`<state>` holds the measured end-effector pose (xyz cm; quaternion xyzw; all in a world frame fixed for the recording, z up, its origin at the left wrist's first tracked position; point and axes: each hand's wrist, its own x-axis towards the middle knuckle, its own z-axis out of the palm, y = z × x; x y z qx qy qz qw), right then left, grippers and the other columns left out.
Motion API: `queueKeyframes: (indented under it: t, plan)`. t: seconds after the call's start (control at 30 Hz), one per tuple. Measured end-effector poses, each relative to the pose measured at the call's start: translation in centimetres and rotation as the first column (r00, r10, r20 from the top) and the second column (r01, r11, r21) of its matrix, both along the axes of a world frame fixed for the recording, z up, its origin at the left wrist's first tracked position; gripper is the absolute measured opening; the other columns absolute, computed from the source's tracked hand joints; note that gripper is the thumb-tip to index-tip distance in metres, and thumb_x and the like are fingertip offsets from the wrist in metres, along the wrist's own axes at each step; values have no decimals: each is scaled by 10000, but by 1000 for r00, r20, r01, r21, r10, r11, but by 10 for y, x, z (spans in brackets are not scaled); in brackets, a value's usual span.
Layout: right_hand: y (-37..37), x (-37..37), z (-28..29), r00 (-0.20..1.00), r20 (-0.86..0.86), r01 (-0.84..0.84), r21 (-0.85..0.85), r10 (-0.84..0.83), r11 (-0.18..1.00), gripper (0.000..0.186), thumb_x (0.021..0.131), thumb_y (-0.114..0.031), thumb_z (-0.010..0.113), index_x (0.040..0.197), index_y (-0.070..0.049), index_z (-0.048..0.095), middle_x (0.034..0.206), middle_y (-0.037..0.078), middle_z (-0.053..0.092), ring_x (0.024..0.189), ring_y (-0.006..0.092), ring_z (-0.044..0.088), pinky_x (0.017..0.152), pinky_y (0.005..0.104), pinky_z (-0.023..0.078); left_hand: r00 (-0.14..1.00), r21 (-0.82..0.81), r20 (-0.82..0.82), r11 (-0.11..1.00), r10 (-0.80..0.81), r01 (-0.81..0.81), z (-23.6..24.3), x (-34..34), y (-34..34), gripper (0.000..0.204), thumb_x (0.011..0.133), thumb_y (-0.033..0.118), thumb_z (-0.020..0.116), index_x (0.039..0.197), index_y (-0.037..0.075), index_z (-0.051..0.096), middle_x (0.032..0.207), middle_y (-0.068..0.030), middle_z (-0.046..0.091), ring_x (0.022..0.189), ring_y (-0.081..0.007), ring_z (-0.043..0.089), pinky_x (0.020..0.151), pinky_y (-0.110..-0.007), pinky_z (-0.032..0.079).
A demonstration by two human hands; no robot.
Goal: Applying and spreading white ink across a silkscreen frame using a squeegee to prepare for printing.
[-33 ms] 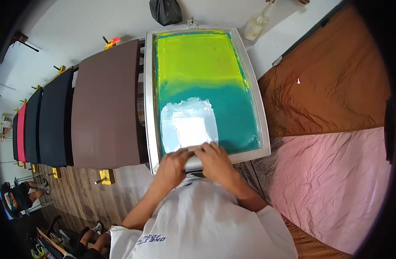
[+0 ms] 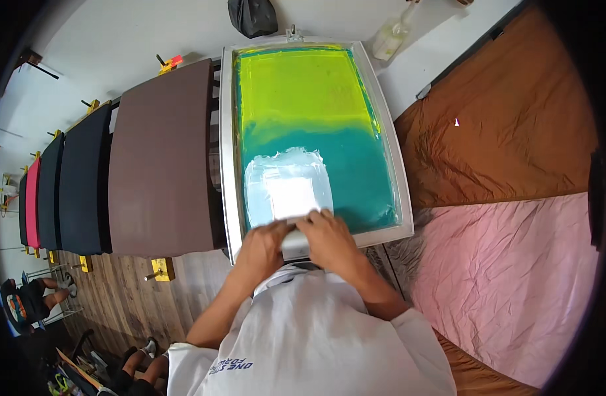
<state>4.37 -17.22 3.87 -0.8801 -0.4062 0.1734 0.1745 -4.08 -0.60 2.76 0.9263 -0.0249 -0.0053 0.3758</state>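
1. Head view: left hand [image 2: 261,251] and right hand [image 2: 329,241] side by side at the near end of a pale frame [image 2: 403,178], fingers curled around a bar [image 2: 293,220]. Grip narrow, knuckles up; bar mostly covered and blurred, so its tilt and lower edge cannot be told.
2. Risk, my judgement: uneven push between the hands could tip the bar and streak the pale patch [image 2: 258,185]. A slip on wet-looking paint could do likewise.
3. Second risk: white shirt [image 2: 329,317] sits close to the near rim; leaning further could smear it.
4. Frame lies lengthwise ahead of the person, right of a brown panel [image 2: 161,165], clamp [image 2: 294,34] at its far end.
5. Frame's look: inner sheet yellow-green [image 2: 299,86] at the far part, ragged blend into teal [image 2: 359,171] nearer. Pale patch sits near left, rough-topped, around a bright white block [image 2: 293,195]. Rim smudged inside with yellow and teal.
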Motion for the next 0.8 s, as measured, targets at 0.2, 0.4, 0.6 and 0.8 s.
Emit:
queueKeyframes:
  t: [0.2,0.4,0.6,0.8]
  plan:
    - [39,63,-17,986,162,33,61,-43,998,381,769,48,574,1124,-67,651,1001,154,623,1018,355,586,837,460,500,988,-7,83,992,130,-129,-10,72,33,459,662,-154,558,1081,-3,669,1022,-220,682,924,-413,653,834,-444,535]
    - [2,-9,-35,988,149,35,79,-47,996,451,746,33,588,1191,-44,601,1178,168,512,1157,357,505,868,456,475,998,88,33,994,60,-62,-20,-2,-3,663,591,-176,567,1233,-12,591,1273,-236,589,1145,-408,591,927,-457,511]
    - [2,-4,-6,1000,1,16,16,-16,1000,400,696,38,625,1083,-62,627,1090,143,595,1061,351,562,863,469,493,998,65,-29,997,47,-45,-2,-4,1,528,631,-104,604,1139,29,657,1096,-184,680,922,-358,665,848,-447,511]
    - [44,67,-11,991,126,50,-1,-49,999,390,714,65,606,1081,-64,624,1028,153,619,1013,369,582,834,475,498,980,32,84,982,181,-184,-26,69,31,460,670,-132,553,1100,0,648,1000,-227,667,935,-415,634,836,-459,520]
